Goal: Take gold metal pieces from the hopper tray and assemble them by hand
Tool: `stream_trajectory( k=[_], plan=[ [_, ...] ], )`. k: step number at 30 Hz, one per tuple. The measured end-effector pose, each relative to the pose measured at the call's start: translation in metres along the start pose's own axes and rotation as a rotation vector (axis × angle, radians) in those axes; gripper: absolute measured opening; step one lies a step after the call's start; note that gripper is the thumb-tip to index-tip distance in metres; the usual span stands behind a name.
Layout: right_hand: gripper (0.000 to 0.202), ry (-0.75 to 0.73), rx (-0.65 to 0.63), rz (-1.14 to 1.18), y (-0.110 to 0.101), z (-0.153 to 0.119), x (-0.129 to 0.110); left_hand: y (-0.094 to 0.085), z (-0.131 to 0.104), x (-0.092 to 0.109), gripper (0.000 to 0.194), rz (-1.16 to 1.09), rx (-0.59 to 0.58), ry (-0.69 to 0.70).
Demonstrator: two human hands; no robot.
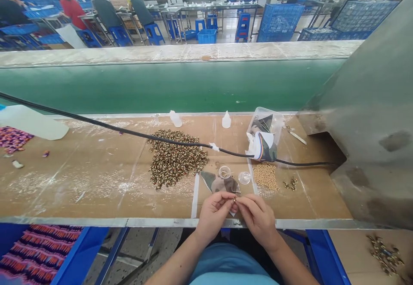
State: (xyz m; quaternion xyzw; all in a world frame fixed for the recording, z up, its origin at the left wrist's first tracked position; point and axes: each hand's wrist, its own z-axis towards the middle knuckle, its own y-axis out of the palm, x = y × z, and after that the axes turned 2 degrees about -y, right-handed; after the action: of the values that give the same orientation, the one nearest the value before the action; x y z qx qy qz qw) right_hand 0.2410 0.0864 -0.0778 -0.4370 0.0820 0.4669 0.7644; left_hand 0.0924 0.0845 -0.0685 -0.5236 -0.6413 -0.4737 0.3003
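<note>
Small metallic part sits between both hands over the desk edge; left and right fingers pinched nearly closed on it, looks light, rigid, easy to drop, so grip by the rim. Camo cloth and clear cup just beyond; black cable crosses behind, pile of parts to the left.
</note>
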Motion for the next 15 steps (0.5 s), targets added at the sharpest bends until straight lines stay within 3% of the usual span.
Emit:
stream_trajectory(
  k=[8, 15],
  plan=[
    [0.013, 0.066, 0.048, 0.054, 0.0029, 0.0006, 0.0024, 0.0027, -0.0005, 0.0041, 0.045, -0.011, -0.024, -0.027],
    [0.022, -0.005, 0.015, 0.023, 0.0007, 0.0006, 0.0041, 0.0026, 0.0047, 0.005, 0.05, 0.029, -0.022, -0.084]
  ],
)
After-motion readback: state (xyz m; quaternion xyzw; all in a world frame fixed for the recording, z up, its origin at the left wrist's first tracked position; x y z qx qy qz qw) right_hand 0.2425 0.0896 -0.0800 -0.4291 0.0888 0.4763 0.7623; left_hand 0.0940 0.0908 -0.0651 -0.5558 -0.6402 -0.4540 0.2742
